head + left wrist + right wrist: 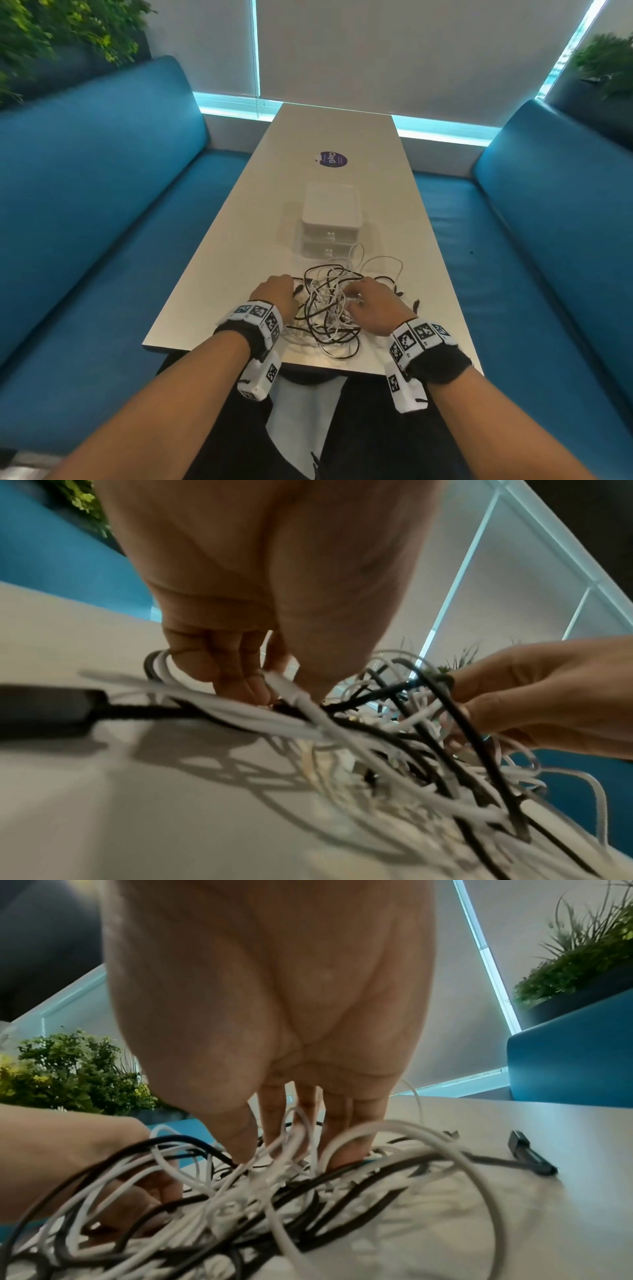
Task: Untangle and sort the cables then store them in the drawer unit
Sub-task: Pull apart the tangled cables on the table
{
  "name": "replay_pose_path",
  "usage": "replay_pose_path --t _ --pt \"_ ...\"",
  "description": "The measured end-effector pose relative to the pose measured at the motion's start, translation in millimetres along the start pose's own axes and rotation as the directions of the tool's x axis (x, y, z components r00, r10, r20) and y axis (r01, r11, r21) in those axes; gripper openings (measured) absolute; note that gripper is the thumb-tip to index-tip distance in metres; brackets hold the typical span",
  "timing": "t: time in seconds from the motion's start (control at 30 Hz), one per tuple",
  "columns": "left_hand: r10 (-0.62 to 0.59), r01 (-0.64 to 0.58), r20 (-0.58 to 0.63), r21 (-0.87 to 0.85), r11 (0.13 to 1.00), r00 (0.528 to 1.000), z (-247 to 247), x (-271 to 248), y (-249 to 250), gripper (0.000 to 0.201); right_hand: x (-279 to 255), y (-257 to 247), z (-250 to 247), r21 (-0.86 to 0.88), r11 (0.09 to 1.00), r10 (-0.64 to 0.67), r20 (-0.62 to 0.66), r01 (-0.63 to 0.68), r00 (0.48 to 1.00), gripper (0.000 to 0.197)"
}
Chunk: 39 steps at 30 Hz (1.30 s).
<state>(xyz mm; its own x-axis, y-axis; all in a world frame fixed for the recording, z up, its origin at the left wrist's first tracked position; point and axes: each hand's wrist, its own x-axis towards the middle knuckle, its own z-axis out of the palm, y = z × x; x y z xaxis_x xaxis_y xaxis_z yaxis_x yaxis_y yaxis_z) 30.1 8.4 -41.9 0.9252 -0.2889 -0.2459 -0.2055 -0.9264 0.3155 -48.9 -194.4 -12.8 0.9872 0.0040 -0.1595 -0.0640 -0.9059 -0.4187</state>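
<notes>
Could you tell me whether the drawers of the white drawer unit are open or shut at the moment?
Shut. In the head view both fronts of the drawer unit sit flush, knobs in line, nothing pulled out.

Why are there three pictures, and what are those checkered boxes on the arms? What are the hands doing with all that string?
No machine here, just a person. The checkered boxes are small cameras strapped to each wrist. The big picture comes from a camera on the person's head, looking down; the other two look along each hand from below.

On the white table lies a tangled pile of black and white cables, not string. Behind it stands a small white drawer unit with its drawers closed, where the cables will go. A purple sticker lies farther back.

The left hand pinches a white cable between its fingers. The right hand pokes its fingers down into the loops; whether it grips one is unclear.
</notes>
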Motion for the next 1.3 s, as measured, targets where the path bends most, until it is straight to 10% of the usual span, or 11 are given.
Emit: replay_pose_path --t 0.33,0.53,0.63,0.9,1.0,1.3 --pt "0.015 -0.048 -0.162 -0.207 0.977 0.987 -20 17 -11 0.029 7 -24 -5 0.050 0.981 -0.147 -0.423 0.185 0.894 0.013" --pt "0.100 -0.181 -0.268 -0.299 0.937 0.958 -43 18 -1 0.019 15 -23 5 -0.270 0.927 -0.315 -0.192 0.259 0.929 0.036" --pt "0.182 -0.285 -0.254 -0.463 0.840 0.950 -48 10 17 0.010 19 -24 9 -0.083 0.969 -0.223 0.110 0.232 0.969 0.038" --pt "0.308 -0.372 -0.233 -0.329 0.868 0.923 -35 -3 59 0.004 25 -27 -20 0.392 0.920 0.011 -0.009 -0.006 1.000 0.047" --pt "0.353 -0.422 -0.245 -0.350 0.836 0.903 -27 -7 69 0.008 25 -16 -21 0.359 0.933 0.049 -0.046 -0.029 0.998 0.066" --pt "0.384 -0.390 -0.069 -0.185 0.902 0.921 -6 3 53 0.025 28 18 -42 0.019 0.993 0.113 -0.279 -0.112 0.954 0.037"
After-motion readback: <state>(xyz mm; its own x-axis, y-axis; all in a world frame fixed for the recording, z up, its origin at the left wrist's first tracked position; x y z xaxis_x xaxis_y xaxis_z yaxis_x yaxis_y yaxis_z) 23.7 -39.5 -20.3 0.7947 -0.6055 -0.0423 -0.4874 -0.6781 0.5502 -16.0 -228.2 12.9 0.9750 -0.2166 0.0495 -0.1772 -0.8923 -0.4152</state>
